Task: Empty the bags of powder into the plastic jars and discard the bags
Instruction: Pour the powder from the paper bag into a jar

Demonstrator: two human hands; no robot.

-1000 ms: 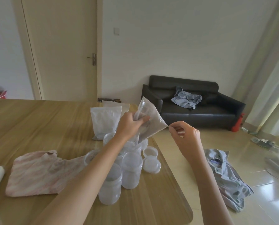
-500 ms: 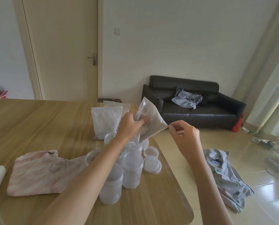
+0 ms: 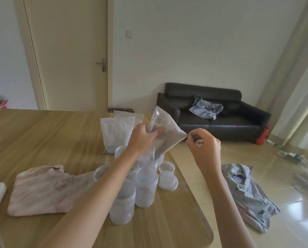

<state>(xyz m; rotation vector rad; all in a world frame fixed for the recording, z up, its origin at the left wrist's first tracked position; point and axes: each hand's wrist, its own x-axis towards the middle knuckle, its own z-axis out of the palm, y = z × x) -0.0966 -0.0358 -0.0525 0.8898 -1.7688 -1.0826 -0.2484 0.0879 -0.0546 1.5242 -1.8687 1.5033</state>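
The left hand (image 3: 144, 136) squeezes the upturned clear plastic bag (image 3: 165, 135) over a clear round jar (image 3: 150, 161). The right hand (image 3: 204, 146) pinches its corner. I think it's nearly empty; shake next.

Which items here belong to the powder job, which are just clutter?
Job: held bag, gripped by left hand, corner pinched by right hand; full bags; plastic jars; loose lids.

Clutter: pink cloth; sofa; clothes on floor.
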